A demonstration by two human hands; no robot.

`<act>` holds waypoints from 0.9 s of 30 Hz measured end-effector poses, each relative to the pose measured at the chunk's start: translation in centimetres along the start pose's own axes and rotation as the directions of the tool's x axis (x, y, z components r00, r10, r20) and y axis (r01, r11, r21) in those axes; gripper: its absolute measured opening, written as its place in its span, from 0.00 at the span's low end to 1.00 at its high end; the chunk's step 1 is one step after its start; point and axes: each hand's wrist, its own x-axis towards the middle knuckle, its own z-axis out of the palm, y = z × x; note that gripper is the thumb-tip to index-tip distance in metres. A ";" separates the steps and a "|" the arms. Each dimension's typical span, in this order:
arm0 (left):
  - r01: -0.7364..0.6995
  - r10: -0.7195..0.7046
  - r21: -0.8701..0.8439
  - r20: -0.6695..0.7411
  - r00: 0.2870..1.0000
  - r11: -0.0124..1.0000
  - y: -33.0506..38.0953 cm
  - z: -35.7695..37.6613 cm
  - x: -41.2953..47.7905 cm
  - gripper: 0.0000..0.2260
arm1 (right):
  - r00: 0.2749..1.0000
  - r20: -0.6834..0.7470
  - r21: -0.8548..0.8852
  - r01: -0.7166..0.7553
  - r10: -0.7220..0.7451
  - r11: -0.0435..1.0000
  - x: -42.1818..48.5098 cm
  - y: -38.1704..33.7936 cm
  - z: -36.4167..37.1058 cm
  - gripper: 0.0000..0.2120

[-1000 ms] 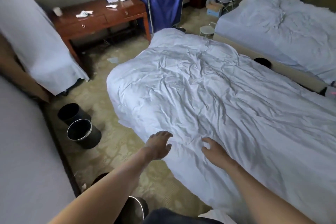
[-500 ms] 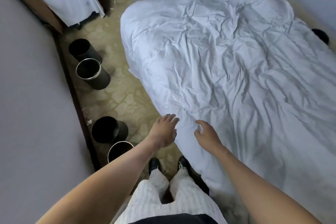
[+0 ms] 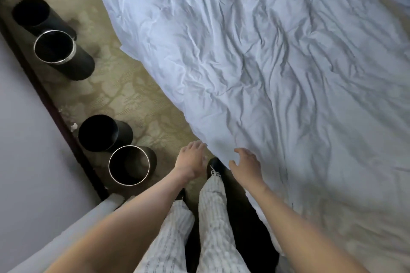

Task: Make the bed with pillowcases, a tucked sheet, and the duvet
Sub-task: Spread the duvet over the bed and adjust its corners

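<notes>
A wrinkled white duvet covers the bed and hangs over its near side toward the floor. My left hand reaches down with loose fingers, its fingertips at the hanging edge of the duvet. My right hand is spread with fingers relaxed, hovering just over the duvet's edge a little to the right. Neither hand holds any cloth. The sheet and pillows are hidden from view.
Several black cylindrical bins stand on the patterned carpet along a dark baseboard on the left. A second grey bed surface fills the left edge. My striped trousers and black shoe are below the hands.
The view has tilted down from the room to the bed's near edge. Both hands have dropped lower along the duvet's side, toward my feet.
</notes>
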 end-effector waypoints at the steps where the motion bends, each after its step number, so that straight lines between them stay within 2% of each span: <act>1: 0.016 -0.015 -0.040 0.023 1.000 0.999 -0.2 1.5 0.0 0.22 | 0.999 -0.014 -0.043 -0.030 0.029 0.999 -0.4 0.9 1.1 0.24; 3: 0.022 -0.021 -0.049 0.036 0.999 0.999 -0.5 3.9 0.4 0.21 | 0.998 -0.046 -0.162 -0.043 0.036 0.986 -0.6 2.6 2.6 0.25; 6: -0.024 0.023 0.009 0.079 0.997 1.000 -0.6 7.9 1.4 0.20 | 0.999 0.023 -0.291 0.035 -0.030 0.956 0.4 4.8 4.5 0.28; 9: -0.036 0.037 -0.015 0.089 0.995 0.999 0.0 10.8 2.4 0.21 | 0.996 0.058 -0.364 0.081 -0.064 0.928 1.5 6.8 6.5 0.33; 11: 0.015 -0.006 -0.079 0.115 0.993 0.997 0.3 12.4 3.4 0.21 | 0.997 0.061 -0.436 0.060 -0.037 0.898 2.3 8.1 7.8 0.39; 13: 0.146 -0.113 -0.230 0.151 0.982 0.962 0.7 13.7 4.6 0.22 | 0.999 0.015 -0.508 0.042 -0.040 0.860 3.5 9.4 8.7 0.44; 16: 0.309 -0.233 -0.521 0.208 0.950 0.795 1.1 15.0 6.3 0.21 | 0.991 -0.101 -0.569 0.010 -0.082 0.822 5.4 11.1 9.7 0.41; 20: 0.351 -0.232 -0.727 0.264 0.936 0.590 2.2 16.8 8.2 0.21 | 0.961 -0.236 -0.643 -0.042 -0.146 0.764 7.3 13.4 10.3 0.17; 22: 0.394 -0.223 -0.826 0.329 0.918 0.403 2.5 17.9 9.2 0.22 | 0.961 -0.237 -0.628 -0.040 -0.141 0.777 7.7 14.1 10.6 0.13; 24: 0.429 -0.196 -0.879 0.392 0.899 0.209 2.7 19.2 10.1 0.24 | 0.968 -0.212 -0.552 -0.008 -0.132 0.834 8.0 14.3 10.8 0.11; 27: 0.367 -0.211 -0.930 0.354 0.911 0.024 3.0 20.3 10.9 0.23 | 0.971 -0.109 -0.347 0.165 -0.214 0.923 8.2 13.9 11.4 0.03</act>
